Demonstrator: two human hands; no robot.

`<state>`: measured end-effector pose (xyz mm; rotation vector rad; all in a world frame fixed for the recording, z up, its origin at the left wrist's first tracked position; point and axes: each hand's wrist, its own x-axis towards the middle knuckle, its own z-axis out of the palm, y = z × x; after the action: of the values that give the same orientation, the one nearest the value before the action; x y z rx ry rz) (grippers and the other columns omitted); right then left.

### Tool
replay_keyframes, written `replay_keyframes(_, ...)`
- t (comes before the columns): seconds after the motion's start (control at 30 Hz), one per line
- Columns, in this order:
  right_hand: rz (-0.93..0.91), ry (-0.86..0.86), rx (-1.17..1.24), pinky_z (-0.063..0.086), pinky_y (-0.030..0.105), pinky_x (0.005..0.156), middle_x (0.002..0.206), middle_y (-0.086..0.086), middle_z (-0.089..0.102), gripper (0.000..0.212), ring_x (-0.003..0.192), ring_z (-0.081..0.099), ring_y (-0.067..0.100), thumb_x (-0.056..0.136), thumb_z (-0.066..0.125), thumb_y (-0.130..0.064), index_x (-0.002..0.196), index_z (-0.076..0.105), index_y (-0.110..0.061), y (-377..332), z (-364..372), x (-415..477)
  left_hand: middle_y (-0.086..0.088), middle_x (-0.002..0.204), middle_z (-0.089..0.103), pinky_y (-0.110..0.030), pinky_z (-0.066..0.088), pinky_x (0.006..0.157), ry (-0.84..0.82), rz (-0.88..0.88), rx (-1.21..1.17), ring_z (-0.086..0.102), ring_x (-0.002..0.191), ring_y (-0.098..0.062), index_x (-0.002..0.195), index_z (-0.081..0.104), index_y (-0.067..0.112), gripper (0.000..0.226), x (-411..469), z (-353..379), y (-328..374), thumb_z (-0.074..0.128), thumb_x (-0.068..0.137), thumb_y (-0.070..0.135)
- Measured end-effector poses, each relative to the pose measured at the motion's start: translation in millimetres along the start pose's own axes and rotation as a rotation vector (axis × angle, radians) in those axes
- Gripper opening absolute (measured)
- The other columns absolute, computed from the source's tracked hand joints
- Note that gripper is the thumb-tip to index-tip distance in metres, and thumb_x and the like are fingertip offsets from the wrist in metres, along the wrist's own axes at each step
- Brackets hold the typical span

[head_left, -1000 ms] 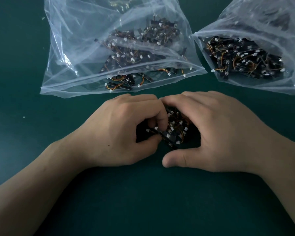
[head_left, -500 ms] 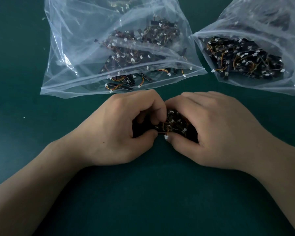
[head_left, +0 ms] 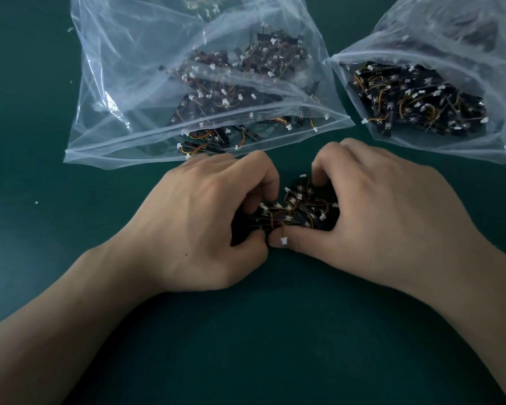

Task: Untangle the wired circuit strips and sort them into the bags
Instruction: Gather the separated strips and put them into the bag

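A tangled clump of black circuit strips [head_left: 297,210] with orange wires and white connectors lies on the green mat between my hands. My left hand [head_left: 205,220] curls its fingers into the clump's left side. My right hand [head_left: 374,217] grips the right side, its thumb under a white connector at the front. Beyond them lie two clear plastic bags: a large left bag [head_left: 123,92] and a right bag [head_left: 438,45], each with several strips inside. Much of the clump is hidden under my fingers.
The dark green mat [head_left: 260,346] covers the whole surface. A few tiny white specks [head_left: 36,202] lie at the left. The left bag's mouth edge [head_left: 129,159] runs just beyond my left knuckles.
My hands have drawn slightly apart, exposing more of the clump between them. My right thumb has closed in against the clump's front since a second ago.
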<state>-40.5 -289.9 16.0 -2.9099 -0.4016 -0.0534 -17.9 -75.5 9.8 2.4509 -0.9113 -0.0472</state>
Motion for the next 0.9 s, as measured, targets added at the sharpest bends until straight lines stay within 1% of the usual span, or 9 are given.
replay_keyframes(0.1, -0.003, 0.026, 0.041, 0.042, 0.034, 0.059, 0.087, -0.013, 0.052, 0.072, 0.078, 0.054, 0.016, 0.069, 0.042, -0.096, 0.098, 0.051, -0.031, 1.0, 2.5, -0.7, 0.019, 0.081, 0.052, -0.025, 0.039, 0.067, 0.030, -0.013, -0.027, 0.050, 0.075, -0.006, 0.099, 0.053, 0.027, 0.028, -0.6, 1.7, -1.7, 0.065, 0.074, 0.028)
replay_keyframes(0.2, 0.005, 0.046, 0.110, 0.042, 0.033, 0.060, 0.087, -0.013, 0.054, 0.067, 0.078, 0.055, 0.015, 0.072, 0.047, -0.089, 0.100, 0.058, -0.029, 0.8, 4.5, -2.2, 0.030, 0.079, 0.048, -0.015, 0.033, 0.064, 0.070, -0.037, -0.072, 0.048, 0.073, 0.004, 0.099, 0.057, 0.025, 0.023, 0.0, 3.9, -4.4, 0.070, 0.080, 0.021)
replay_keyframes(0.3, 0.008, 0.038, 0.142, 0.046, 0.034, 0.062, 0.092, -0.012, 0.055, 0.062, 0.079, 0.056, 0.015, 0.077, 0.048, -0.081, 0.103, 0.062, -0.027, 1.3, 6.7, -3.2, 0.038, 0.080, 0.048, -0.009, 0.033, 0.064, 0.119, -0.040, -0.094, 0.049, 0.071, 0.009, 0.099, 0.061, 0.024, 0.019, 0.5, 6.1, -6.8, 0.074, 0.084, 0.022)
replay_keyframes(0.47, -0.020, 0.059, 0.156, 0.047, 0.035, 0.064, 0.097, -0.005, 0.058, 0.046, 0.082, 0.057, 0.020, 0.088, 0.057, -0.060, 0.107, 0.066, -0.018, 3.1, 10.6, -3.7, 0.021, 0.068, 0.051, -0.011, 0.037, 0.060, 0.183, -0.060, -0.128, 0.051, 0.064, -0.004, 0.097, 0.070, 0.029, 0.019, -0.1, 9.5, -10.1, 0.082, 0.084, 0.021)
replay_keyframes(0.57, -0.103, 0.079, 0.096, 0.050, 0.041, 0.060, 0.094, 0.002, 0.058, 0.033, 0.078, 0.058, 0.027, 0.092, 0.058, -0.044, 0.103, 0.065, -0.013, -1.6, 11.7, -3.7, 0.020, 0.088, 0.068, -0.020, 0.050, 0.072, 0.171, 0.002, -0.157, 0.064, 0.078, -0.006, 0.101, 0.079, 0.021, 0.016, 1.5, 10.0, -11.0, 0.081, 0.089, 0.011)
replay_keyframes(0.63, -0.162, 0.095, 0.000, 0.045, 0.040, 0.055, 0.089, 0.005, 0.055, 0.019, 0.071, 0.056, 0.030, 0.096, 0.058, -0.031, 0.099, 0.061, -0.012, -6.1, 13.0, -3.6, 0.008, 0.099, 0.073, -0.027, 0.055, 0.079, 0.170, 0.043, -0.176, 0.069, 0.090, -0.008, 0.102, 0.081, 0.016, 0.016, 1.8, 11.5, -11.2, 0.080, 0.091, 0.005)
replay_keyframes(0.7, -0.178, 0.102, -0.087, 0.035, 0.036, 0.053, 0.085, 0.006, 0.053, 0.009, 0.065, 0.051, 0.030, 0.099, 0.060, -0.020, 0.097, 0.058, -0.011, -8.8, 14.3, -3.3, 0.004, 0.101, 0.072, -0.025, 0.053, 0.078, 0.186, 0.044, -0.178, 0.068, 0.090, -0.008, 0.102, 0.082, 0.016, 0.014, 1.8, 12.6, -10.9, 0.079, 0.093, 0.006)
replay_keyframes(0.8, -0.138, 0.077, -0.132, 0.024, 0.034, 0.056, 0.082, 0.005, 0.049, 0.012, 0.061, 0.044, 0.026, 0.098, 0.065, -0.014, 0.095, 0.053, -0.013, -11.0, 15.1, -3.3, 0.003, 0.102, 0.069, -0.018, 0.048, 0.075, 0.203, 0.023, -0.158, 0.063, 0.084, -0.006, 0.103, 0.082, 0.018, 0.014, 1.6, 13.0, -10.5, 0.079, 0.093, 0.008)
replay_keyframes(0.9, -0.118, 0.057, -0.159, 0.021, 0.033, 0.055, 0.080, 0.004, 0.046, 0.015, 0.059, 0.036, 0.022, 0.096, 0.064, -0.010, 0.092, 0.051, -0.013, -13.7, 14.3, -4.4, 0.003, 0.107, 0.069, -0.020, 0.048, 0.075, 0.186, 0.016, -0.168, 0.064, 0.086, -0.007, 0.108, 0.081, 0.017, 0.019, 1.2, 12.1, -10.4, 0.077, 0.093, 0.006)
